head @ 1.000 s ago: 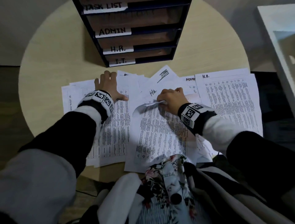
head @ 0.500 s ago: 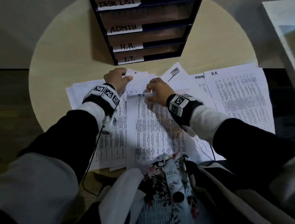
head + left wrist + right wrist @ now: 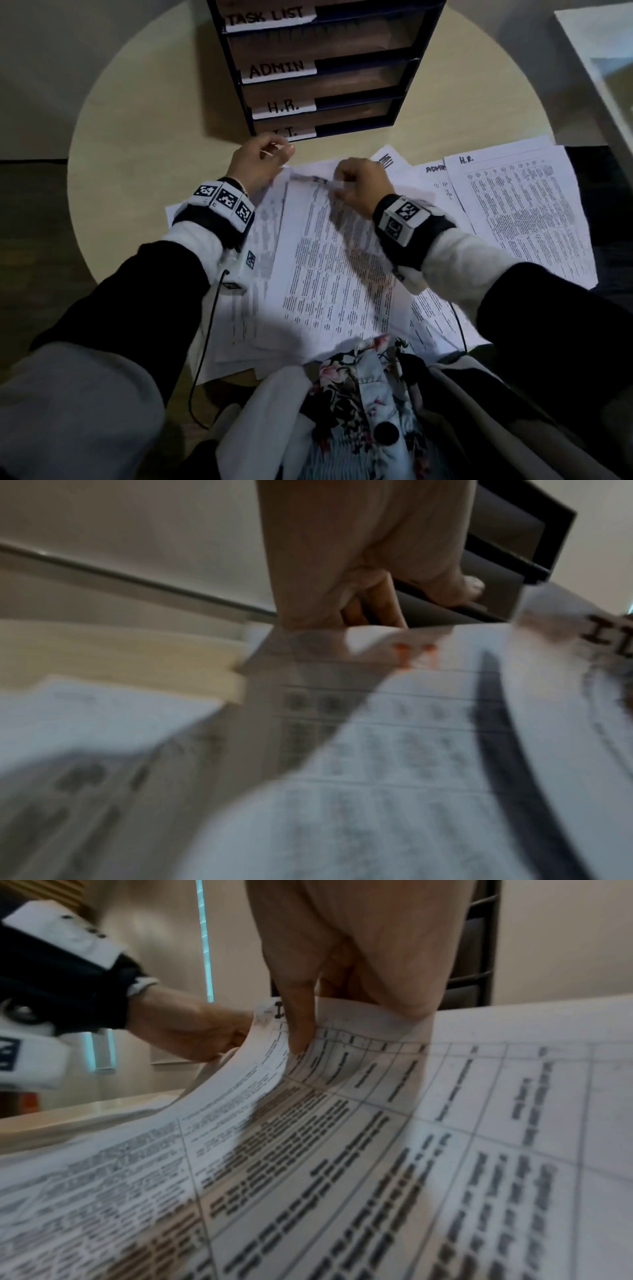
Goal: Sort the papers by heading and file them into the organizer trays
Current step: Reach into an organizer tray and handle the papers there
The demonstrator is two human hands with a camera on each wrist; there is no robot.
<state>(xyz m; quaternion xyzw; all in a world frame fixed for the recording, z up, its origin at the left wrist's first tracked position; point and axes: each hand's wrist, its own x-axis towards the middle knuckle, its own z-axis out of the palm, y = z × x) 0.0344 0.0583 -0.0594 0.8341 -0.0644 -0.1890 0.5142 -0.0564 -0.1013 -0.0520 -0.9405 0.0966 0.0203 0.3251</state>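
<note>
A dark organizer stands at the table's far side, its trays labelled TASK LIST, ADMIN, H.R. and I.T.. Printed papers lie spread in front of it. My right hand pinches the top edge of a sheet headed I.T. and holds that edge curled up off the pile; the right wrist view shows a finger over the sheet. My left hand, just in front of the I.T. tray, curls its fingers round the top edge of another sheet.
An H.R. sheet and an ADMIN sheet lie to the right on the round wooden table. White furniture stands beyond the table's right edge. My lap with floral clothing is at the near edge.
Both hands moved forward toward the organizer. The left hand went from lying flat on the papers to gripping a sheet's edge. The right hand carried the I.T. sheet's top edge forward.
</note>
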